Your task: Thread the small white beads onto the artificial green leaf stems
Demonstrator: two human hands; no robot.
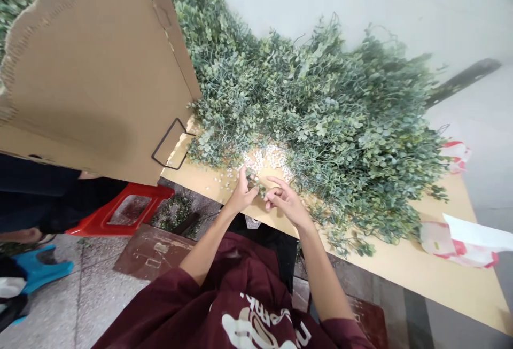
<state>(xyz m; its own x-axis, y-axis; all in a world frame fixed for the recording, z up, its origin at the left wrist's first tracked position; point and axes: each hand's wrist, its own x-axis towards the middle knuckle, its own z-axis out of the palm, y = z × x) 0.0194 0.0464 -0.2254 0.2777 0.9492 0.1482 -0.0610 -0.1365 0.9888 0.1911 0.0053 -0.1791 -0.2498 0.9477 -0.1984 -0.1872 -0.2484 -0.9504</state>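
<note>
My left hand (241,194) is at the table's near edge, its thumb and fingers closed around a small leafy green sprig (251,175). Just to the right, my right hand (284,199) has its index finger stretched forward and the other fingers curled in. Its fingertips are close to the sprig's leaves; whatever they pinch is too small to make out. Small white pieces (258,163) lie scattered on the table in front of both hands. Behind them rises a big heap of artificial green foliage (320,108).
A large cardboard sheet (92,66) stands at the left, with a black wire frame (172,146) at its lower corner. Red-and-white plastic packaging (452,245) lies on the tan table (449,279) at the right. A red stool (132,210) and a seated person's dark clothing (48,194) are at the left.
</note>
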